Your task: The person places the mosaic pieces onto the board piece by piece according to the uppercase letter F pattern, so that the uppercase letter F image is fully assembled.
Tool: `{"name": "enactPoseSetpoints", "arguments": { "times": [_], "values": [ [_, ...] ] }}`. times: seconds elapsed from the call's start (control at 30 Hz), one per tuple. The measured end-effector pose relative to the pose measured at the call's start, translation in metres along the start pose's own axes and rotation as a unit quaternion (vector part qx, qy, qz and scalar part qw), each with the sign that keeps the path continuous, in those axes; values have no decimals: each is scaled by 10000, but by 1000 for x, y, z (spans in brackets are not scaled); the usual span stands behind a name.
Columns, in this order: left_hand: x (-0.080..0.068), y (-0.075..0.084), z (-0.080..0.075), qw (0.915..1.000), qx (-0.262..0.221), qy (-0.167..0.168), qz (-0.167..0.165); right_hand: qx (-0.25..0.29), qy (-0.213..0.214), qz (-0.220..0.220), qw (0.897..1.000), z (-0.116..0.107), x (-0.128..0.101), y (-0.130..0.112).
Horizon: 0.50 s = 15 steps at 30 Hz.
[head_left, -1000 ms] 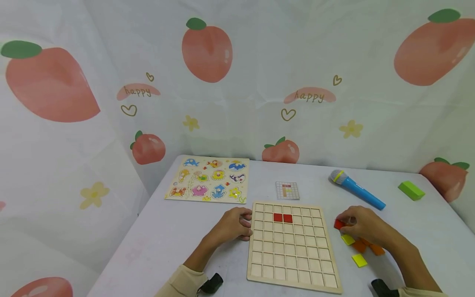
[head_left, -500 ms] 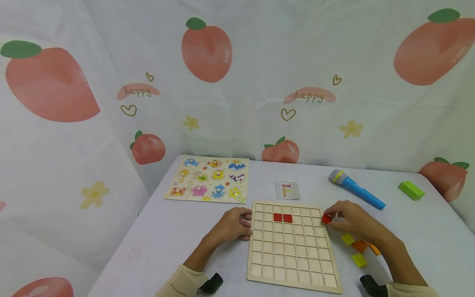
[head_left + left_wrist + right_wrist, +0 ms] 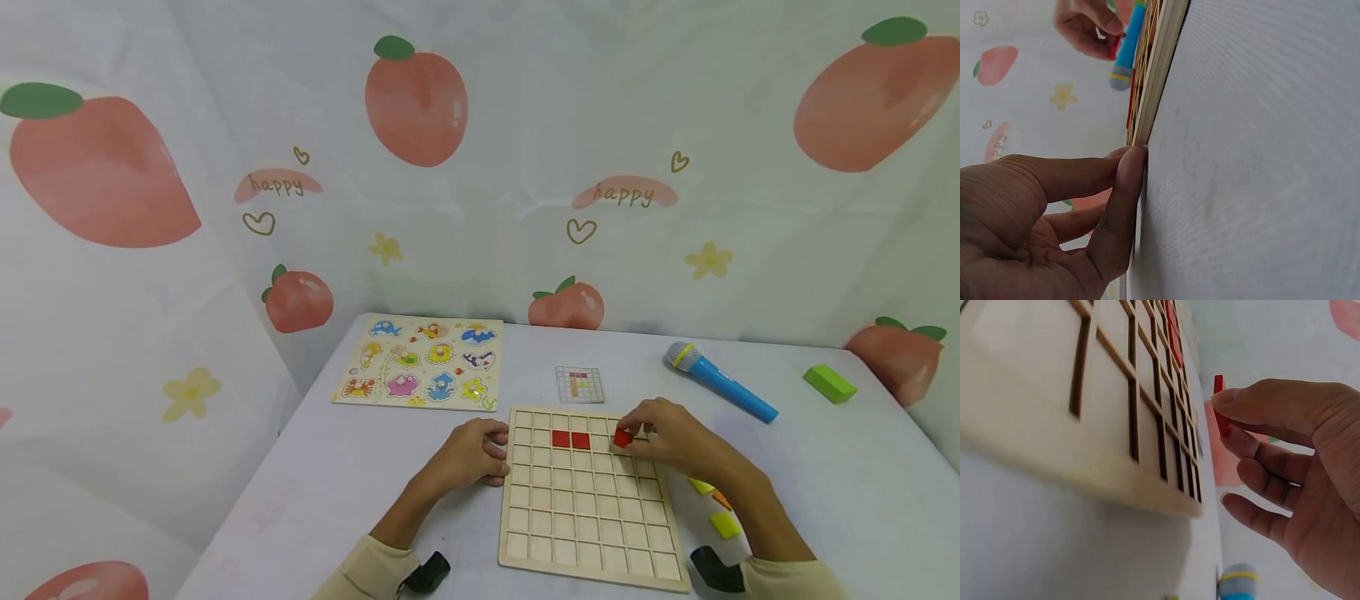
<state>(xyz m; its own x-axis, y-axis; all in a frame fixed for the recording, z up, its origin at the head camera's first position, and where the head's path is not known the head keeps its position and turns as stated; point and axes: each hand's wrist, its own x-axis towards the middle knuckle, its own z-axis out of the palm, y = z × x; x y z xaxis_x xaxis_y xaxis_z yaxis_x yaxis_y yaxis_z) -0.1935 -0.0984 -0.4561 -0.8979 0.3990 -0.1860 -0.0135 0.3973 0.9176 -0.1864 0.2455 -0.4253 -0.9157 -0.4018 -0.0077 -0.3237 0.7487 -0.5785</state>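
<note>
My right hand [image 3: 670, 435] pinches a red square tile [image 3: 622, 437] between thumb and finger, above the upper right of a wooden grid board [image 3: 576, 529]. In the right wrist view the red tile [image 3: 1220, 419] stands on edge in the pinch, apart from the board; the other fingers curve loosely below. Two red tiles [image 3: 571, 440] lie side by side in cells near the board's far edge. My left hand [image 3: 468, 455] holds the board's left edge; in the left wrist view the thumb and a finger [image 3: 1129, 178] meet at the board's side.
Yellow tiles [image 3: 725, 525] and an orange tile [image 3: 721, 499] lie right of the board, partly behind the right forearm. Beyond the board are a small pattern card [image 3: 580, 385], a sea-animal puzzle [image 3: 418, 363], a blue toy microphone [image 3: 723, 383] and a green block [image 3: 829, 384].
My right hand has picked up the red tile from the loose pile and carried it left over the board's upper right. My left hand stays at the board's left edge.
</note>
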Motion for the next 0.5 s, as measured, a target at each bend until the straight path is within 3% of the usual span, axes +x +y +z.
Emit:
{"name": "enactPoseSetpoints", "arguments": {
  "times": [0.5],
  "values": [
    [-1, -1, 0, 10000, -46, -25, 4, 22, -264, -95, 9996, 16, 21, -10]
  ]
}}
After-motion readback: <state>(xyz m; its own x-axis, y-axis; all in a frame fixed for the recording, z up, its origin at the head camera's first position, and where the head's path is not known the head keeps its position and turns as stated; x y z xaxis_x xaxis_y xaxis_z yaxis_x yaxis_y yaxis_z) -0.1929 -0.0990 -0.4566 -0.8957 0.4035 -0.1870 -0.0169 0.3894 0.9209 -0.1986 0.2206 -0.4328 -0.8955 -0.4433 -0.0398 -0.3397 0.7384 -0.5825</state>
